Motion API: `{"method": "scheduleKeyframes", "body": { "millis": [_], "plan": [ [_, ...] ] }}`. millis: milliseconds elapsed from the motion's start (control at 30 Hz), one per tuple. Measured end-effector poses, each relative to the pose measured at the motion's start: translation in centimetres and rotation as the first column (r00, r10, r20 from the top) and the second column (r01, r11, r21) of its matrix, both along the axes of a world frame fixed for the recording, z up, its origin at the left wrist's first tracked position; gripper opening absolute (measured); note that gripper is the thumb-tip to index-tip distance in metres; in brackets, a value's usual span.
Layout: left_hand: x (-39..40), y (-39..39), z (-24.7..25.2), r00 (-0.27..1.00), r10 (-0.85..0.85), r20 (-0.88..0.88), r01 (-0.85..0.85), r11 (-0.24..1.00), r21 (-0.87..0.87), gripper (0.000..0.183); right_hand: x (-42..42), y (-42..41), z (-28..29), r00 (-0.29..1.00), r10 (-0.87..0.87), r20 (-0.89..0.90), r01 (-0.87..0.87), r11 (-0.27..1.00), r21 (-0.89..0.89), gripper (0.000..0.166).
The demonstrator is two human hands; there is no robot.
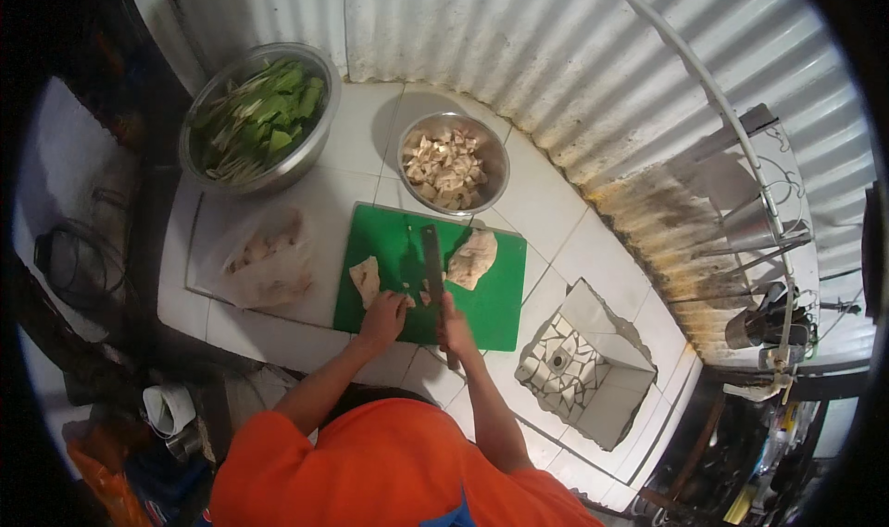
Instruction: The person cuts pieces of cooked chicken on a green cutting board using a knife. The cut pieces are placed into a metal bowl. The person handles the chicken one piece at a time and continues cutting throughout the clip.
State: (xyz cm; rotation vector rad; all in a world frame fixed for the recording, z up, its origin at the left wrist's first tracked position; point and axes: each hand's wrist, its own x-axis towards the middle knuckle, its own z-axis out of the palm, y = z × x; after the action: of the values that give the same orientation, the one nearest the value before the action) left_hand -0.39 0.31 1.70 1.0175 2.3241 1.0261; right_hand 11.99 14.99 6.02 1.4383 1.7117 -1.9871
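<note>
My right hand (457, 329) grips a long knife (432, 256) with a dark blade, which stands over the middle of a green cutting board (503, 312). On the board's left half, the fingers of my left hand (383, 318) hold a small piece of pale meat (408, 300) beside the blade. A larger strip of pale meat (364, 280) lies just beyond that hand. Right of the knife rests a big whole chunk of meat (474, 257). Tiny cut bits are scattered near the blade.
A metal bowl of cut pale pieces (505, 169) stands behind the board. At the back left is a large metal basin (333, 114) of leafy greens (278, 120). A plastic bag of meat (267, 259) lies left; a tiled sink (618, 395) with a tap (760, 388) is right.
</note>
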Motion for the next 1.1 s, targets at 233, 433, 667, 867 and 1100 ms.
{"method": "scheduleKeyframes", "body": {
  "millis": [233, 433, 667, 867, 1100],
  "plan": [
    [-0.7, 7.0, -0.9, 0.938, -0.222, -0.266, 0.207, 0.975, -0.084, 0.055, 10.8, -2.1, 0.7, 0.951, -0.309, 0.021, 0.309, 0.951, -0.020, 0.067],
    [1.0, 10.6, 1.9, 0.948, -0.302, -0.100, 0.248, 0.899, -0.362, 0.068, 15.6, -2.7, -1.8, 0.886, -0.453, 0.104, 0.464, 0.867, -0.182, 0.068],
    [-0.2, 9.0, -4.9, 0.849, -0.443, -0.287, 0.346, 0.878, -0.330, 0.046, 15.1, -3.7, -2.8, 0.902, -0.425, 0.077, 0.432, 0.896, -0.101, 0.071],
    [0.0, 8.3, -2.7, 0.973, -0.232, 0.010, 0.232, 0.967, -0.102, 0.035, 15.9, -3.6, -3.5, 0.892, -0.448, 0.052, 0.450, 0.893, -0.029, 0.072],
    [1.9, 10.3, -2.5, 0.893, -0.336, -0.300, 0.263, 0.930, -0.257, 0.029, 16.2, -3.5, -3.0, 0.902, -0.431, -0.009, 0.430, 0.902, -0.041, 0.076]
  ]
}}
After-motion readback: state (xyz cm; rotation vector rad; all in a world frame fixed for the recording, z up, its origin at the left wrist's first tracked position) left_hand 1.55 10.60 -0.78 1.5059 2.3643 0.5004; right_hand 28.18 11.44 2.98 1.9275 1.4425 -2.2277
